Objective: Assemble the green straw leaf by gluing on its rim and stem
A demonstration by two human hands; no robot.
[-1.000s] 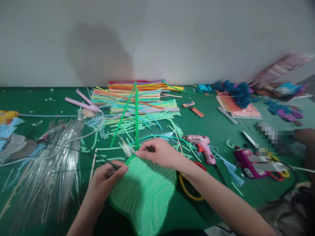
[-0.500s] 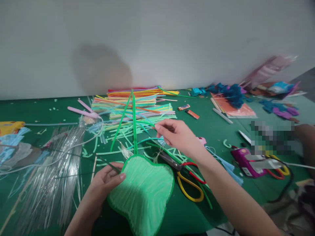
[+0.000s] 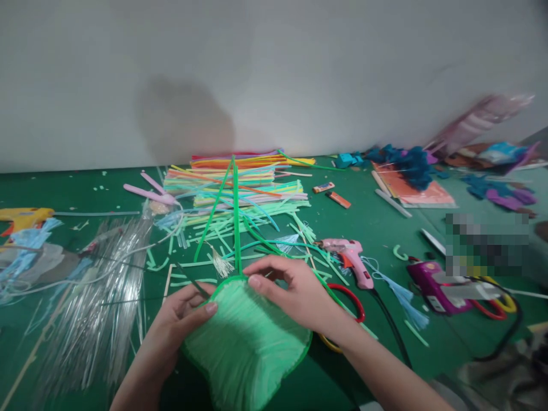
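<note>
A flat, fuzzy green leaf-shaped piece (image 3: 252, 354) with a darker green rim stands in front of me, its lower end cut off by the frame. My left hand (image 3: 184, 319) grips its left edge between thumb and fingers. A thin dark rod (image 3: 192, 279) sticks out from between those fingers. At the top edge, my right hand (image 3: 282, 291) has thumb and forefinger pinched at the rim, beside the foot of upright green pipe cleaners (image 3: 237, 222). Its other fingers are curled. Scissors with red and yellow handles (image 3: 353, 299) lie partly hidden behind my right wrist.
Bundled coloured pipe cleaners (image 3: 240, 177) lie by the wall. A pink glue gun (image 3: 349, 254) is right of my hand, a yellow one (image 3: 25, 220) far left. Clear plastic strips (image 3: 111, 297), lighters (image 3: 339, 199) and a purple box (image 3: 436, 285) surround the work. Another person's blurred hand is right.
My right hand has come down and left from above the pipe cleaners to the green piece's top edge. The pink glue gun now shows. My left hand keeps its hold.
</note>
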